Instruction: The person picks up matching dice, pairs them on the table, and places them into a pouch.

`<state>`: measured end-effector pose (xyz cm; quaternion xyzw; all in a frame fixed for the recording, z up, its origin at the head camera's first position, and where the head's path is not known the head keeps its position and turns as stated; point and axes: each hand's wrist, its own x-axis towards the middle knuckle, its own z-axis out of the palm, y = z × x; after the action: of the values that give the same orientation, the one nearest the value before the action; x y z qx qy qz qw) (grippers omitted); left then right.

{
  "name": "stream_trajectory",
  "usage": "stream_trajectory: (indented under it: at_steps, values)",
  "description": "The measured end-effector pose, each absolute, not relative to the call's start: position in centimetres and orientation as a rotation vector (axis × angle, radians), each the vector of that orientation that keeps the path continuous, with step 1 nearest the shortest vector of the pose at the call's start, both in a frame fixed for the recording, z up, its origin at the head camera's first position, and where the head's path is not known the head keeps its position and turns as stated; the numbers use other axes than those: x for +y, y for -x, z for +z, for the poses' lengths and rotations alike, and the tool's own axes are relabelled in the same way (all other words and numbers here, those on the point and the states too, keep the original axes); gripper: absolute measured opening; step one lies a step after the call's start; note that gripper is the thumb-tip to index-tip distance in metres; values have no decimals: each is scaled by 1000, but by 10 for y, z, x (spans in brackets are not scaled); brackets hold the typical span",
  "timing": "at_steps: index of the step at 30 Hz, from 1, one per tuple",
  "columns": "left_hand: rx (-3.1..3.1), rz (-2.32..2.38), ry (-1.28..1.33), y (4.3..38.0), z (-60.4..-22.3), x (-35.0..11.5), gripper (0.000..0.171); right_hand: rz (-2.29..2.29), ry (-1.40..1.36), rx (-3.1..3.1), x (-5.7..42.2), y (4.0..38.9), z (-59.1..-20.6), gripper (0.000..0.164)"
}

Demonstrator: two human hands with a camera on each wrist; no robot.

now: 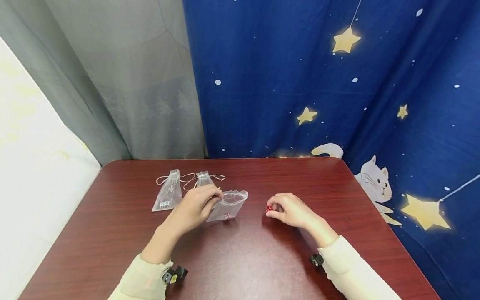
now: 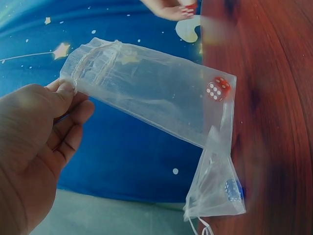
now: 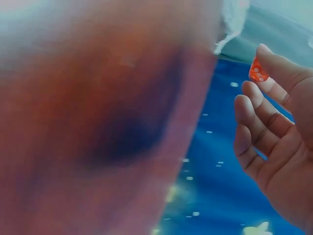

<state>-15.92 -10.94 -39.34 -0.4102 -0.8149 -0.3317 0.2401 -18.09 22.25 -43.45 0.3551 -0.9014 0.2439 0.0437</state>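
My left hand [image 1: 195, 204] pinches the rim of a sheer white drawstring bag [image 2: 146, 83], whose mouth gapes in the head view. A red die [image 2: 218, 90] with white pips lies in the bottom corner of that bag. To the right of the bag, my right hand [image 1: 293, 209] holds another red die [image 3: 258, 71] between thumb and fingertips, low over the table. Behind my left hand stands a second sheer bag [image 1: 204, 179], drawn closed at its neck; the left wrist view shows a blue die [image 2: 234, 190] inside it.
A third sheer bag [image 1: 170, 193], tied with a white cord, lies at the far left with a pale die [image 1: 164, 204] in it. The brown wooden table [image 1: 240, 266] ends at a blue star-patterned curtain [image 1: 262, 75] and a grey curtain [image 1: 142, 83].
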Motion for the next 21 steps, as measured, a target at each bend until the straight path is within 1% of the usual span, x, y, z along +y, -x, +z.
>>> stream_trajectory:
  at_steps: [6, 12, 16, 21]
  values:
    - [-2229, -923, 1129, 160, -394, -108, 15, 786, -1108, -2676, 207, 187, -398, 12]
    - [-2243, -932, 1116, 159, -395, -105, 14, 871, -1145, -2556, 182, 184, -367, 13]
    - [-2241, -939, 1122, 159, -395, -102, 13, 902, -1213, -2494, 165, 182, -357, 14]
    - [-2229, -949, 1138, 159, -395, -99, 14, 873, -1272, -2501, 153, 180, -354, 15]
